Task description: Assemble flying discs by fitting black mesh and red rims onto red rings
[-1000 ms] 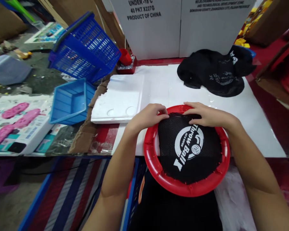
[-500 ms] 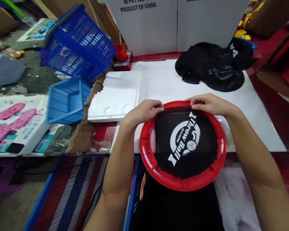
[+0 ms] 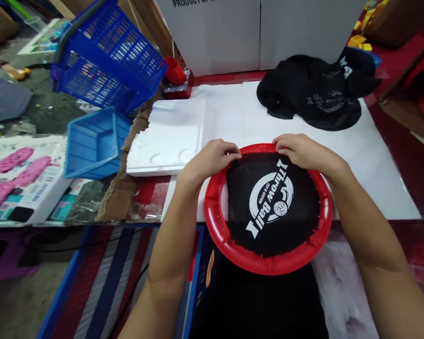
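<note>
A red plastic ring [image 3: 268, 265] rests at the front edge of the white work surface, partly over my lap. Black mesh fabric [image 3: 297, 221] printed "Throw Ball" is stretched across its opening. At the upper left of the ring, a gap shows between mesh and rim. My left hand [image 3: 217, 157] pinches the mesh edge at the far left part of the rim. Opposite it, my right hand [image 3: 297, 148] has its fingers closed on the mesh edge at the far right part of the rim. Fingertips of both hands are partly hidden.
A pile of black mesh pieces [image 3: 311, 92] lies at the back right. White foam [image 3: 169, 136] sits on the left, beside a light-blue bin [image 3: 95, 143] and a tilted blue basket [image 3: 109, 56]. A red cup [image 3: 176, 70] and a large white carton [image 3: 226, 37] stand behind.
The view has shifted slightly, so the scene sits a little higher. My right fingers have curled closer in over the mesh edge; my left hand stays at nearly the same spot.
</note>
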### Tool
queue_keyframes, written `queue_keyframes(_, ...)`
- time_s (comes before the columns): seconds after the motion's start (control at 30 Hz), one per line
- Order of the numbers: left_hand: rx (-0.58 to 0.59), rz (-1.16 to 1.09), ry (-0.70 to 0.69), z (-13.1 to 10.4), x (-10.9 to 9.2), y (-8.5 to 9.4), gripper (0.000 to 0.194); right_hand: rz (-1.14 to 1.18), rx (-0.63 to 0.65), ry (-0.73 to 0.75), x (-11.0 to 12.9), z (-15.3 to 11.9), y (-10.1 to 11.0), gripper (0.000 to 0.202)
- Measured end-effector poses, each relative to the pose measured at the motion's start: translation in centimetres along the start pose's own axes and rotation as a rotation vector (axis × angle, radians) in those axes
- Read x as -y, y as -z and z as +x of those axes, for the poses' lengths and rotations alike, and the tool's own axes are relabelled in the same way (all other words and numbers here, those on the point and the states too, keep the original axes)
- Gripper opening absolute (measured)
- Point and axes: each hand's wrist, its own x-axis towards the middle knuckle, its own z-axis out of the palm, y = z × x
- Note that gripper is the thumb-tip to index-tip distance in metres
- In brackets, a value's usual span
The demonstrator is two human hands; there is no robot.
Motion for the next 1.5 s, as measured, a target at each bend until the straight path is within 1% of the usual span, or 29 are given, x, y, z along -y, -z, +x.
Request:
queue_keyframes(0.1, -0.017, -0.091, 0.023, 0.3, 0.0, -0.3, 0.018, 0.044, 0.022, -0.036, 0.1, 0.3, 0.2, 0.021)
queue_keyframes(0.2, -0.052, -0.110, -0.001, 0.6, 0.1, -0.9, 0.018, 0.115, -0.053, -0.050, 0.7, 0.8, 0.0, 0.020)
queue_keyframes(0.27, -0.051, -0.135, -0.012, 0.7, 0.3, -1.1, 0.017, 0.076, -0.082, -0.040, 1.2, 1.1, -0.3, 0.020)
queue_keyframes(0.37, -0.051, -0.135, -0.048, 0.8, 0.7, -1.4, 0.017, 0.008, -0.053, -0.052, 1.7, 1.0, -0.5, 0.015)
queue_keyframes(0.5, -0.065, -0.020, -0.175, 0.7, 1.3, -1.6, 0.026, 0.108, -0.054, -0.103, 1.3, 0.5, -0.1, 0.012)
queue_keyframes(0.57, -0.081, -0.017, -0.194, 0.7, 1.5, -1.7, 0.029, 0.124, -0.077, -0.086, 0.8, 0.6, -0.2, 0.013)
queue_keyframes(0.63, -0.068, -0.076, -0.181, 0.8, 1.5, -1.7, 0.028, 0.084, -0.107, -0.063, 0.5, 1.0, -0.7, 0.013)
queue_keyframes(0.7, -0.050, -0.139, -0.170, 1.0, 1.3, -1.6, 0.023, 0.020, -0.126, -0.063, 0.2, 1.4, -1.3, 0.014)
queue_keyframes(0.77, -0.084, -0.160, -0.178, 1.3, 0.6, -1.5, 0.022, -0.031, -0.128, -0.085, 0.1, 1.9, -2.0, 0.015)
queue_keyframes(0.83, -0.136, -0.117, -0.214, 1.9, -0.4, -1.6, 0.023, -0.067, -0.122, -0.106, 0.2, 2.1, -2.5, 0.016)
queue_keyframes(0.87, -0.137, -0.076, -0.238, 2.3, -0.9, -1.8, 0.023, -0.082, -0.123, -0.112, 0.2, 2.1, -2.7, 0.017)
queue_keyframes(0.93, -0.078, -0.002, -0.269, 3.0, -2.0, -2.3, 0.022, -0.102, -0.117, -0.108, 0.2, 2.1, -2.6, 0.019)
queue_keyframes(0.97, -0.040, 0.013, -0.264, 3.2, -2.5, -2.6, 0.021, -0.100, -0.109, -0.098, 0.3, 2.0, -2.5, 0.020)
queue_keyframes(1.03, 0.005, -0.037, -0.204, 3.6, -3.2, -2.9, 0.017, -0.060, -0.073, -0.077, 0.3, 1.8, -2.0, 0.020)
queue_keyframes(1.1, -0.001, -0.143, -0.123, 3.6, -3.4, -2.9, 0.013, 0.008, -0.045, -0.083, 0.6, 1.6, -1.6, 0.018)
queue_keyframes(1.17, -0.009, -0.237, -0.051, 3.4, -3.3, -2.6, 0.011, 0.083, -0.088, -0.080, 1.0, 1.7, -1.4, 0.014)
queue_keyframes(1.23, 0.015, -0.293, 0.002, 3.2, -2.9, -2.2, 0.011, 0.138, -0.117, 0.000, 1.6, 2.0, -1.7, 0.014)
queue_keyframes(1.3, 0.063, -0.304, 0.037, 3.1, -2.5, -1.7, 0.011, 0.169, -0.073, 0.112, 2.2, 2.3, -2.1, 0.016)
queue_keyframes(1.33, 0.089, -0.293, 0.044, 3.1, -2.3, -1.6, 0.012, 0.180, -0.036, 0.143, 2.4, 2.5, -2.3, 0.015)
queue_keyframes(1.4, 0.115, -0.267, 0.044, 3.0, -2.1, -1.4, 0.014, 0.215, 0.003, 0.133, 2.7, 2.7, -2.6, 0.012)
queue_keyframes(1.5, 0.075, -0.281, 0.028, 3.0, -2.0, -1.8, 0.015, 0.302, -0.005, 0.050, 2.7, 2.8, -2.8, 0.012)
